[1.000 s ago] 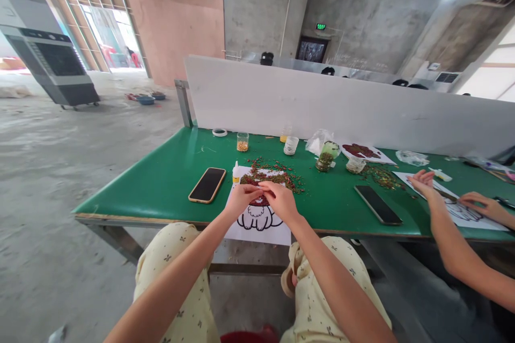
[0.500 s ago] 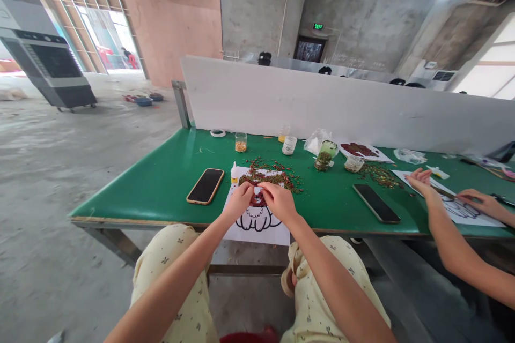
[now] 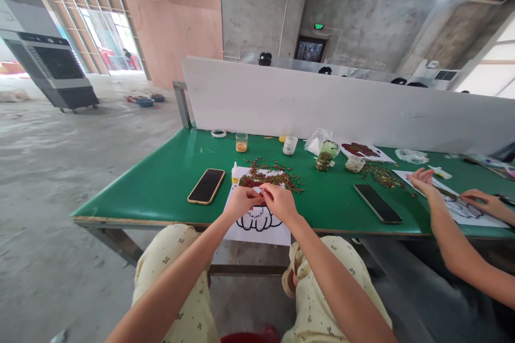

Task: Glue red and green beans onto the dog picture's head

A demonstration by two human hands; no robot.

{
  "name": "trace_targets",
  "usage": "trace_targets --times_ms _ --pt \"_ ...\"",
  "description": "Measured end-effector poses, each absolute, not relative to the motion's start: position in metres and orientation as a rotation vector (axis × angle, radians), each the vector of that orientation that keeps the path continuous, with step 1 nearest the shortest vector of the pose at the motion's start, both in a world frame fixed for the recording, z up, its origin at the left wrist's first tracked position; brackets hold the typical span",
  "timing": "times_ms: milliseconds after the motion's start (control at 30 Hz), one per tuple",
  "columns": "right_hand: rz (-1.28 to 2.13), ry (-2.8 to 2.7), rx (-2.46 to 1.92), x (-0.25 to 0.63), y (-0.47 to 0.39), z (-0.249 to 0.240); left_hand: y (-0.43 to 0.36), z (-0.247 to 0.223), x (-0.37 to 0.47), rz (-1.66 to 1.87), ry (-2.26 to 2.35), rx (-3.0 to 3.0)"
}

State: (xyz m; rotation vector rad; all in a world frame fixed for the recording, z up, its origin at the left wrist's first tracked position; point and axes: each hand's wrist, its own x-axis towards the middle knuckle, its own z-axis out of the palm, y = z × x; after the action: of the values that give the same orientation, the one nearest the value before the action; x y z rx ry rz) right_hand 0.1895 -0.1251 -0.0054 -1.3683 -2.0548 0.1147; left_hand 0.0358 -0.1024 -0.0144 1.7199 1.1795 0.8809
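While a phone (image 3: 206,186) lay flat just left of the left hand (image 3: 241,202), a white ring (image 3: 219,133) sat well beyond that hand, by the partition (image 3: 281,91). Glue bottle (image 3: 235,174) stood upright just past the left hand, at the far left corner of the drawing sheet (image 3: 238,233). Cup of yellow-orange bits (image 3: 241,143) stood farther out. Left hand: fingers curled, tips drawn in close to the right hand's; couldn't tell what they pinched, if anything. Sheet lay under both hands, near edge hanging off the green table (image 3: 153,187); black-outlined feet showed below the fingers, red and green bits (image 3: 267,178) covered the part beyond them. Right hand (image 3: 279,202): thumb and index tips close together over the sheet; anything between was too small to make out. Some bits had spilled past its knuckles onto the table. Clear cup (image 3: 290,146) stood well beyond it, green-topped jar (image 3: 325,158) off to its right. Second phone (image 3: 378,203) lay well right of it. Farther right, a co-worker's hands (image 3: 423,181) were at another sheet (image 3: 462,214), one palm up.
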Motion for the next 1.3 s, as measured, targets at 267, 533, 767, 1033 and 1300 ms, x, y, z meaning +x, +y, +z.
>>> trace_targets --times_ms 267,533,767,1033,1300 --pt "0.116 -2.061 -1.38 0.189 -0.1248 -0.0064 -0.1018 -0.0145 0.0353 1.008 1.199 1.711" --pt "0.113 -2.056 -1.341 0.1892 -0.1248 -0.0065 -0.1002 -0.0146 0.0362 1.027 1.131 1.733" --pt "0.124 -2.102 -1.283 0.1898 -0.1245 -0.0082 -0.0942 -0.0178 0.033 1.03 1.132 1.738" --pt "0.143 -2.143 -1.223 0.1891 -0.1239 -0.0101 -0.0972 -0.015 0.0343 1.108 0.972 1.475" --pt "0.187 -2.159 -1.191 0.1879 -0.1234 -0.0121 -0.0967 -0.0138 0.0332 1.26 1.06 1.478"
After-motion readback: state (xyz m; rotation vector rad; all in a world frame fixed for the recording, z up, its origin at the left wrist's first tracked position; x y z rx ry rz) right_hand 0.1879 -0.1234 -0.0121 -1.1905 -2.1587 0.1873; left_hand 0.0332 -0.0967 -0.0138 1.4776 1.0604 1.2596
